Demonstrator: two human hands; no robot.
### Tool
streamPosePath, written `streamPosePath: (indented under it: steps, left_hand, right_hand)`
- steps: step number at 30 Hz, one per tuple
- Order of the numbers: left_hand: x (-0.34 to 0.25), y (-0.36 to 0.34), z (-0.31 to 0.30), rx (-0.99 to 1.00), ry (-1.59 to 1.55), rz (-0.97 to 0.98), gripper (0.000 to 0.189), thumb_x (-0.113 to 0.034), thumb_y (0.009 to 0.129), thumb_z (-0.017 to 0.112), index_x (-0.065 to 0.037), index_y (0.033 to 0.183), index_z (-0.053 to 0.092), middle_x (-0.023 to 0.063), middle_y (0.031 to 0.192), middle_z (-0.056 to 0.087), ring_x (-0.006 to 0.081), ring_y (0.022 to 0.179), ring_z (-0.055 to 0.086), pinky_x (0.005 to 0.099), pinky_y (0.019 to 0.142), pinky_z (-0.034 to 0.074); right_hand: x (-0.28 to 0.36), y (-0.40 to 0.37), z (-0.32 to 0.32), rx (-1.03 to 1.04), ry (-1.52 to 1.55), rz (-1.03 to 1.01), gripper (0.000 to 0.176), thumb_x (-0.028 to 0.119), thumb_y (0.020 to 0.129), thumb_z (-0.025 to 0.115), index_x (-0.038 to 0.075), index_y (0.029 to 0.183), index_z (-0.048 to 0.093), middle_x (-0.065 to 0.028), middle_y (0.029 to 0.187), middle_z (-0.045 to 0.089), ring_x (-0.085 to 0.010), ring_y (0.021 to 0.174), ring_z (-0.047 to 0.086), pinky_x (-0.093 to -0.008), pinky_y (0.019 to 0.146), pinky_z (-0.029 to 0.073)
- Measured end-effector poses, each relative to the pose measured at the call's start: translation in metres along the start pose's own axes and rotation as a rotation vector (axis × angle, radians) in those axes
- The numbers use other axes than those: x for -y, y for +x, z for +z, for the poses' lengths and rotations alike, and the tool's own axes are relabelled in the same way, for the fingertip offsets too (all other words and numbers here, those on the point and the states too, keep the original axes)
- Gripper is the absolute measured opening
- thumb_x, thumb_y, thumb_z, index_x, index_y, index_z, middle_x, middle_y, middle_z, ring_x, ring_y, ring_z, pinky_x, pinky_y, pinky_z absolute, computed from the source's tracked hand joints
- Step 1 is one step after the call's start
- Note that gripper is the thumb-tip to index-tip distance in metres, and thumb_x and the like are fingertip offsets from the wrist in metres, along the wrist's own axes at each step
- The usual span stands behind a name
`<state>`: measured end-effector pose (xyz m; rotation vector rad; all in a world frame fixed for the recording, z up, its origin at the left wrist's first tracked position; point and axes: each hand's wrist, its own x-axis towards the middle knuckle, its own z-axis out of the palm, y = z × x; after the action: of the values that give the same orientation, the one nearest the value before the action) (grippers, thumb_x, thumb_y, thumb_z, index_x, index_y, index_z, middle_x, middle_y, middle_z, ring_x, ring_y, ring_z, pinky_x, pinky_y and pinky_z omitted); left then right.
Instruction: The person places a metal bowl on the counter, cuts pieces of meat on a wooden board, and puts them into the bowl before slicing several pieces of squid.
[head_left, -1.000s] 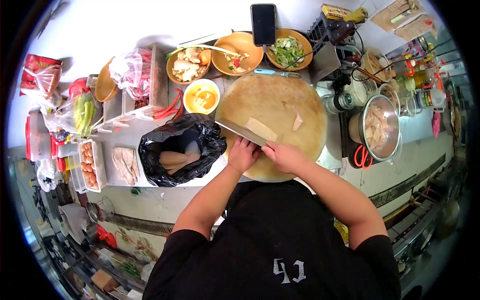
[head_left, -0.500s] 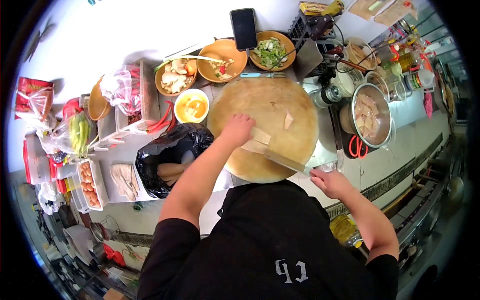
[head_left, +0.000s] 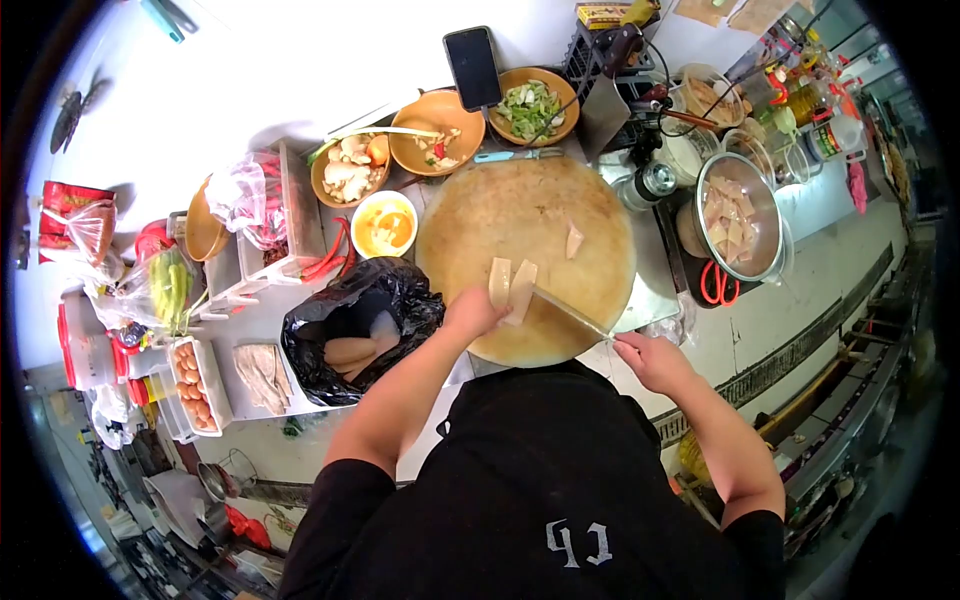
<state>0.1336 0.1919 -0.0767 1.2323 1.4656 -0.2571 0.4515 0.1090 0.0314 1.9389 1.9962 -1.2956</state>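
Observation:
Two pale, flat food slabs stand side by side on the round wooden chopping board (head_left: 535, 200): a left slab (head_left: 500, 280) and a right slab (head_left: 521, 292). My left hand (head_left: 474, 313) is closed with its fingertips at the lower end of the left slab; its grip is partly hidden. My right hand (head_left: 652, 362) is wrapped round the handle of a knife (head_left: 575, 315). Its blade is seen nearly edge-on, with the tip beside the right slab. A small pale piece (head_left: 574, 241) lies apart, farther right on the board.
A steel bowl (head_left: 772, 240) of similar pale pieces stands right, above red-handled scissors (head_left: 718, 285). On the left, a black bag (head_left: 310, 375) holds long pale items. Behind the board are a bowl of chopped greens (head_left: 533, 108), a phone (head_left: 472, 68) and a bowl of orange-yellow food (head_left: 385, 224).
My left hand has drawn back toward my body, and the slabs have turned from lying slanted to pointing away from me. The knife blade now shows more edge-on, still in my right hand.

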Motion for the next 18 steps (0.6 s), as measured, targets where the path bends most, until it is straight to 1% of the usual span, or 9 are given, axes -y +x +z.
streamPosePath:
  steps: [2, 3, 5, 6, 8, 9, 11, 15, 18]
  left_hand:
    - [-0.021, -0.026, 0.0, -0.356, 0.306, -0.048, 0.038, -0.035, 0.085, 0.074, -0.003, 0.103, 0.068, 0.019, 0.103, 0.07, 0.0333, 0.095, 0.069, 0.045, 0.08, 0.054]
    - [-0.014, -0.022, 0.005, -0.357, 0.304, -0.046, 0.038, -0.035, 0.085, 0.074, -0.003, 0.103, 0.068, 0.019, 0.103, 0.07, 0.0333, 0.095, 0.069, 0.045, 0.08, 0.054]
    - [0.006, -0.005, 0.016, -0.682, 0.265, 0.167, 0.031, -0.029, 0.085, 0.073, -0.006, 0.105, 0.066, 0.015, 0.104, 0.066, 0.034, 0.095, 0.065, 0.0449, 0.081, 0.053]
    - [0.01, -0.002, 0.017, -0.682, 0.263, 0.165, 0.031, -0.029, 0.085, 0.073, -0.006, 0.105, 0.066, 0.015, 0.104, 0.066, 0.034, 0.095, 0.065, 0.0449, 0.081, 0.053]
    - [0.015, 0.006, 0.017, -0.723, 0.31, 0.468, 0.026, -0.021, 0.083, 0.071, -0.006, 0.104, 0.065, 0.0138, 0.104, 0.063, 0.0351, 0.099, 0.061, 0.0447, 0.084, 0.051]
    - [0.016, 0.01, 0.017, -0.724, 0.307, 0.466, 0.026, -0.021, 0.083, 0.071, -0.006, 0.104, 0.065, 0.0138, 0.104, 0.063, 0.0351, 0.099, 0.061, 0.0447, 0.084, 0.051]
    - [0.018, 0.015, 0.018, -0.726, 0.259, 0.514, 0.024, -0.016, 0.081, 0.069, -0.006, 0.103, 0.065, 0.0134, 0.105, 0.063, 0.0345, 0.102, 0.06, 0.0435, 0.086, 0.05]
    - [0.022, 0.019, 0.022, -0.708, 0.284, 0.56, 0.031, -0.011, 0.079, 0.07, -0.008, 0.109, 0.067, 0.0126, 0.112, 0.063, 0.0351, 0.102, 0.06, 0.0443, 0.089, 0.05]
    - [0.016, 0.007, 0.039, -0.767, 0.241, 0.558, 0.035, -0.012, 0.076, 0.072, -0.005, 0.11, 0.066, 0.0146, 0.117, 0.06, 0.0358, 0.109, 0.057, 0.0438, 0.093, 0.048]
  right_hand:
    - [-0.001, 0.007, 0.004, -0.026, 0.055, -0.035, 0.042, 0.044, 0.1, 0.048, 0.01, 0.116, 0.068, -0.0208, 0.096, 0.07, -0.0419, 0.091, 0.066, -0.0486, 0.082, 0.051]
    - [-0.001, 0.014, 0.008, -0.026, 0.052, -0.036, 0.042, 0.044, 0.1, 0.048, 0.01, 0.116, 0.068, -0.0208, 0.096, 0.07, -0.0419, 0.091, 0.066, -0.0486, 0.082, 0.051]
    - [0.004, 0.03, 0.017, -0.081, 0.086, 0.009, 0.043, 0.044, 0.1, 0.048, 0.009, 0.115, 0.068, -0.021, 0.097, 0.07, -0.0416, 0.093, 0.066, -0.0475, 0.083, 0.051]
    - [0.008, 0.036, 0.016, -0.08, 0.084, 0.007, 0.043, 0.044, 0.1, 0.048, 0.009, 0.115, 0.068, -0.021, 0.097, 0.07, -0.0416, 0.093, 0.066, -0.0475, 0.083, 0.051]
    - [0.014, 0.045, 0.014, -0.055, 0.12, -0.002, 0.044, 0.044, 0.1, 0.047, 0.008, 0.115, 0.068, -0.0213, 0.099, 0.07, -0.041, 0.094, 0.066, -0.0458, 0.084, 0.052]
    - [0.016, 0.046, 0.011, -0.052, 0.117, -0.003, 0.044, 0.044, 0.1, 0.047, 0.008, 0.115, 0.068, -0.0213, 0.099, 0.07, -0.041, 0.094, 0.066, -0.0458, 0.084, 0.052]
    - [0.02, 0.044, 0.005, 0.049, 0.08, -0.032, 0.045, 0.044, 0.1, 0.047, 0.007, 0.115, 0.068, -0.0212, 0.101, 0.07, -0.0403, 0.096, 0.066, -0.0444, 0.085, 0.052]
    - [0.017, 0.044, 0.004, 0.045, 0.092, -0.016, 0.045, 0.043, 0.1, 0.046, 0.007, 0.116, 0.067, -0.0206, 0.103, 0.07, -0.0402, 0.097, 0.066, -0.0441, 0.086, 0.051]
    - [0.019, 0.049, 0.005, 0.054, 0.097, 0.008, 0.045, 0.043, 0.101, 0.046, 0.007, 0.116, 0.067, -0.0202, 0.104, 0.07, -0.0398, 0.098, 0.066, -0.044, 0.087, 0.051]
